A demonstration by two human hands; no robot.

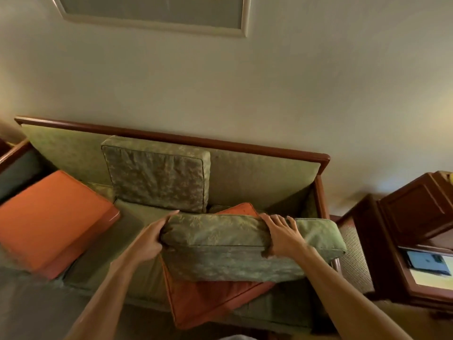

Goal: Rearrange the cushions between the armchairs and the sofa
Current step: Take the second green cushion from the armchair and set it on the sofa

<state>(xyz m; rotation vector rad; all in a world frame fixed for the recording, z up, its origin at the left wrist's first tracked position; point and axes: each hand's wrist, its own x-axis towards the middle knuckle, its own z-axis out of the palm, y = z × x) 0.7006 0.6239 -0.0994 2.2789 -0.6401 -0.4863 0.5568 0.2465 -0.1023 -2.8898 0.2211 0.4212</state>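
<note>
A green patterned cushion [235, 251] is held over the right half of the green sofa [264, 177]. My left hand [152, 236] grips its left end with the thumb on top. My right hand [282, 234] grips its top edge, fingers spread over the far side. Beneath it lies an orange cushion [208, 300] on the seat, tilted toward the front edge. A second green patterned cushion [159, 175] leans upright against the sofa back in the middle. Another orange cushion [51, 219] lies on the left of the seat.
The sofa has a dark wooden frame [171, 136] against a pale wall. A dark wooden cabinet [414, 217] stands at the right, with a small screen [427, 262] on a lower shelf. A framed picture [157, 11] hangs above.
</note>
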